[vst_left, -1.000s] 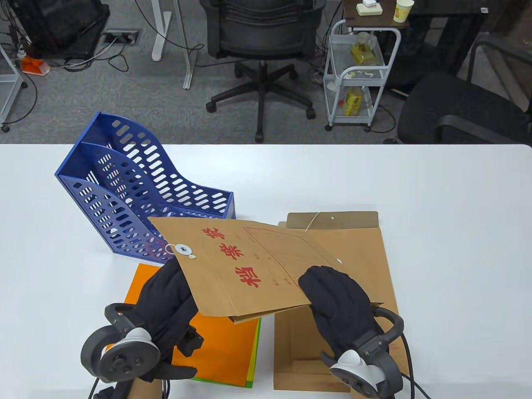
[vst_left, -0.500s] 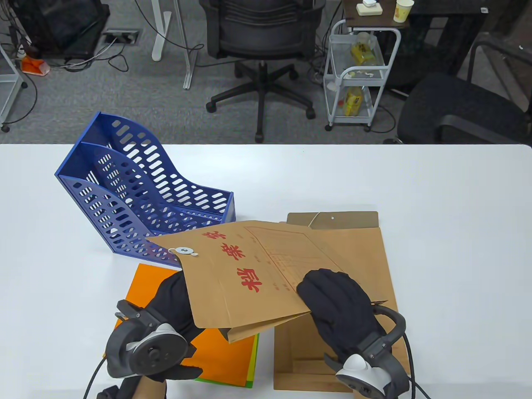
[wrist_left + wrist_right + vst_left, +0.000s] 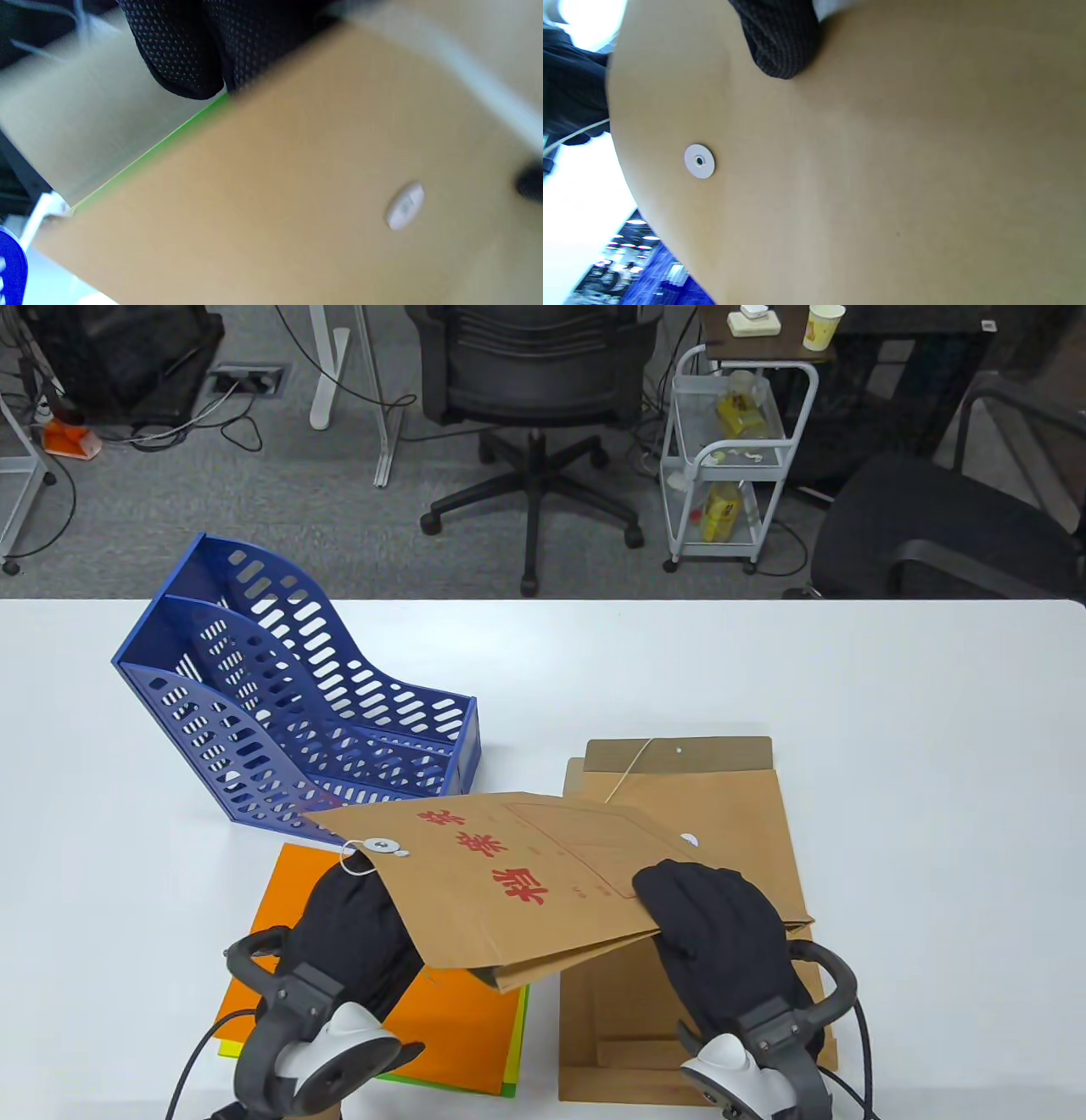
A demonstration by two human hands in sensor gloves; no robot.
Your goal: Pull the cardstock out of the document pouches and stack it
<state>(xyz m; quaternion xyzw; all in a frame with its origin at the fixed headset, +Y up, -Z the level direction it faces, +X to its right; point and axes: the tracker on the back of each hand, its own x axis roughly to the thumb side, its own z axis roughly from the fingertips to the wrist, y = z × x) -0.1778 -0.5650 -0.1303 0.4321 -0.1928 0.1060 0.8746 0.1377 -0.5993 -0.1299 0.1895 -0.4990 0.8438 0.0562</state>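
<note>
Now the brown paper pouch with red letters [image 3: 543,882] has tipped flatter and lower than a moment ago. Your right hand [image 3: 721,933] grips its near corner, and your left hand [image 3: 356,925] reaches underneath, where green card peeks out. Next, slide that card onto the orange card stack [image 3: 441,1027] on the tabletop [image 3: 891,712]

Kraft-brown pouch [image 3: 526,882] with red characters (white clasp disc), orange cardstock [image 3: 458,1035] over green, perforated blue file rack [image 3: 280,712], black gloves.
</note>
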